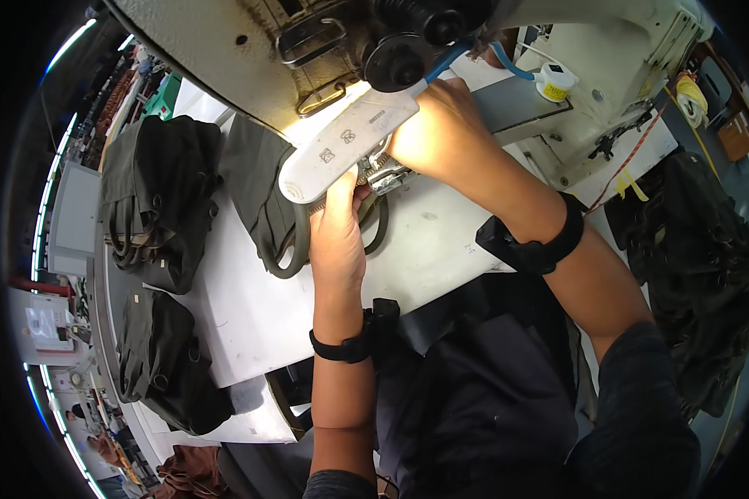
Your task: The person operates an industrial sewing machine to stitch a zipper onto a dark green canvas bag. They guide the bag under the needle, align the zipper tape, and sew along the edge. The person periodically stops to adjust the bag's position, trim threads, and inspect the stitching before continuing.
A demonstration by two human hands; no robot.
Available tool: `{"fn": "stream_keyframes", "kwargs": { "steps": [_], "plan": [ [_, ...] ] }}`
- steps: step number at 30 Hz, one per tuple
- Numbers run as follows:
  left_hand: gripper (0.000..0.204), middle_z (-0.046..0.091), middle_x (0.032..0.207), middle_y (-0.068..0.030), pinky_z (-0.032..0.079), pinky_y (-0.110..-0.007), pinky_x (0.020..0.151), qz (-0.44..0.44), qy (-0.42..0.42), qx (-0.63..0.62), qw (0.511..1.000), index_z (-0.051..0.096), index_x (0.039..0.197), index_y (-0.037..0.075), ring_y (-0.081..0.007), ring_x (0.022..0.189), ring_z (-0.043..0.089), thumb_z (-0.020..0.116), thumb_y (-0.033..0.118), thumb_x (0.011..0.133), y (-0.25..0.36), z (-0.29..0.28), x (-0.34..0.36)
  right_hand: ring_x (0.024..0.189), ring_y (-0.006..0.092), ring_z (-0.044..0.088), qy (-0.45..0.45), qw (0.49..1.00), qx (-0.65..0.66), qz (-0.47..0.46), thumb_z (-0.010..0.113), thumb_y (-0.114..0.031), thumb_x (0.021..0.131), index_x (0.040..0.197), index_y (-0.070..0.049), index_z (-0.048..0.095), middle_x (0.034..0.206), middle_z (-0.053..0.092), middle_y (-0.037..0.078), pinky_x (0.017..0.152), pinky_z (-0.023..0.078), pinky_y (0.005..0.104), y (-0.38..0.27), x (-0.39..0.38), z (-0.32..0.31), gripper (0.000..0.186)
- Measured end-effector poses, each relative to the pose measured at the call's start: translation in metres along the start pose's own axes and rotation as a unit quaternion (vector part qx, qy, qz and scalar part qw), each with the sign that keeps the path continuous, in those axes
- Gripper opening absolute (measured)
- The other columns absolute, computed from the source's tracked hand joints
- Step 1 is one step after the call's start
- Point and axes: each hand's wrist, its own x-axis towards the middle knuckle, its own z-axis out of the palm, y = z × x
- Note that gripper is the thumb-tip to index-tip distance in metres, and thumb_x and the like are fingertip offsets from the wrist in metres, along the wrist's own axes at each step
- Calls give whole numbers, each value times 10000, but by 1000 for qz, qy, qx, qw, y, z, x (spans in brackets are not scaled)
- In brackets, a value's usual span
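A dark grey-green bag [254, 179] with looped handles lies under the head of a sewing machine [250, 46]. At its edge, beside the presser foot area [383, 176], my left hand [338, 224] grips the bag, thumb on top. A strip that looks like zipper teeth shows by that thumb. My right hand [437, 125] reaches in at the far side of the needle area. Its fingers are hidden behind the white lamp [349, 145] and the machine, so its hold does not show. The lamp covers part of the stitching spot.
Two similar dark bags [162, 191] lie to the left on the white table [258, 333], one nearer me. More dark bags [695, 266] are piled at the right. A white round gadget [555, 81] with a blue tube sits on the machine's bed. Brown cloth [193, 472] lies at lower left.
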Motion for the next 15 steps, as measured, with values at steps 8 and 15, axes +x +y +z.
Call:
{"fn": "stream_keyframes", "kwargs": {
  "steps": [8,15],
  "plan": [
    [330,686,1272,-58,461,-407,1052,14,-13,-9,1000,644,1315,14,-168,1174,624,625,209,1049,10,10,-12,798,306,657,107,986,-122,-33,720,-245,793,867,-87,726,848,697,119,779,429,480,-13,-12,-3,175],
    [303,698,1240,-52,471,-397,1056,25,-31,-20,999,651,1305,41,-167,1160,635,644,163,1028,10,8,-17,867,311,642,144,979,-142,-15,750,-244,792,894,-53,721,844,682,132,900,415,465,-24,-15,-5,219]
  ]
}}
